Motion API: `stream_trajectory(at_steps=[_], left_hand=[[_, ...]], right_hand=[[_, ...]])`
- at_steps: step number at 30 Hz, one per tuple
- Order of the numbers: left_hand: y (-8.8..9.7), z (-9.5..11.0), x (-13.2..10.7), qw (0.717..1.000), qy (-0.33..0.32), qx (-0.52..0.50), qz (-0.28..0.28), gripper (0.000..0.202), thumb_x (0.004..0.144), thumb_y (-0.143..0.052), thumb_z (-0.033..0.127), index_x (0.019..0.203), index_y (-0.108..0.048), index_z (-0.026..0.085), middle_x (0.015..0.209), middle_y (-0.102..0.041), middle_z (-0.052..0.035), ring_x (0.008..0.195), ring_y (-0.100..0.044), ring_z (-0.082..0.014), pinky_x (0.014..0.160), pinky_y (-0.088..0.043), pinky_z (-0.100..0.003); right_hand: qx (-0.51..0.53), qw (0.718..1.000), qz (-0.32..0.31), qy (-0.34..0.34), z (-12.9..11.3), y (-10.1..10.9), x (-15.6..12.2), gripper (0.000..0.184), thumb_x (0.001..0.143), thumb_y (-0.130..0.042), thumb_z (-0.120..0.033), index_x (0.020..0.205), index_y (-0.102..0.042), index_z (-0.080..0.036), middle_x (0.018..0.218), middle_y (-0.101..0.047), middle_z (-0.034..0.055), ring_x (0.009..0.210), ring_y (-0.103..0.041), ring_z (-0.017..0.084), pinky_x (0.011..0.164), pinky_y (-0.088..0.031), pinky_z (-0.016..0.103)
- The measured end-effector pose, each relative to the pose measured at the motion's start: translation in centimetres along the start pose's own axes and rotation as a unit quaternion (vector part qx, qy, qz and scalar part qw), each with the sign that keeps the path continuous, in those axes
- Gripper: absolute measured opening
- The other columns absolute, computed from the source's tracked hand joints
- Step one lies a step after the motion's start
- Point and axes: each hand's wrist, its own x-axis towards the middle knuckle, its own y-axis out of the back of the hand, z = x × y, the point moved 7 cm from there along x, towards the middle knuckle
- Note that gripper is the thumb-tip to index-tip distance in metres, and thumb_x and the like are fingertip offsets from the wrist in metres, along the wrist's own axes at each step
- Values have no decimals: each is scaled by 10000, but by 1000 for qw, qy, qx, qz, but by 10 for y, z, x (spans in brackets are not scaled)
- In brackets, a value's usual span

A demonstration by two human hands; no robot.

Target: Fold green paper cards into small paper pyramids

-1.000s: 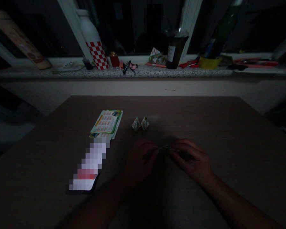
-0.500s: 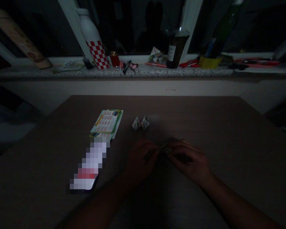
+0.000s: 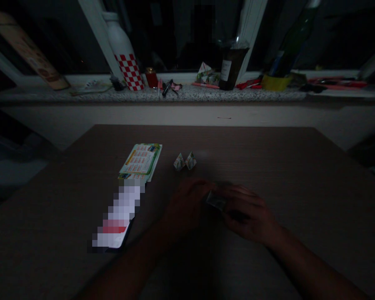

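Observation:
A small folded piece of paper point(image 3: 216, 201) is between my two hands, low over the table; the dim light hides its creases. My right hand point(image 3: 248, 208) grips its right side with thumb and fingers closed. At its upper left edge are the fingertips of my left hand point(image 3: 187, 200), bent inward and closed on the paper. Just beyond my hands stand two small folded paper pieces point(image 3: 185, 161) with pointed tops, side by side. To the left lies a stack of printed paper cards point(image 3: 140, 159), green and white.
A phone-like object with a blurred-out surface point(image 3: 120, 212) lies left of my left forearm. Along the stone windowsill point(image 3: 187, 96) stand a white bottle with red checks point(image 3: 128, 62), a dark plastic cup point(image 3: 233, 66), a green bottle point(image 3: 295, 41) and small clutter.
The paper has turned so that a flat face shows instead of thin edges. My left fingers have moved slightly up and right over its top edge.

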Motion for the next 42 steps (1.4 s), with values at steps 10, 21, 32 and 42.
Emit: stream_trajectory(at_steps=[10,21,32,42], left_hand=[[1,-9,2,990,-7,125,-65,357,799,-507,62,1112,-599,207,1261,-472,-103,1199,-418,-249,996,-400,-426],[0,-7,2,986,-1,130,-103,275,780,-550,94,1021,-632,198,1203,-543,-88,1156,-459,-256,981,-409,-436],[-8,5,1,976,-42,85,-198,262,776,-575,138,1024,-627,205,1248,-568,-63,1231,-423,-246,1043,-300,-436],[-18,4,-3,965,-33,51,-253,203,749,-550,99,924,-610,183,1049,-635,-51,1024,-545,-204,982,-332,-386]], right_hand=[[-19,999,-48,13,1,-8,-1,146,721,-626,-87,792,-571,-202,1099,-676,63,1023,-609,200,898,-459,385],[2,987,-151,-48,7,-18,-3,195,684,-606,-66,811,-573,-210,919,-670,14,895,-604,181,914,-413,388],[-53,985,-146,-73,15,-20,-3,188,778,-671,-250,959,-633,-219,913,-679,47,950,-593,225,892,-415,412],[-79,975,-170,-119,25,-26,-10,261,829,-612,-236,1089,-641,-243,1078,-599,87,1050,-528,250,894,-421,432]])
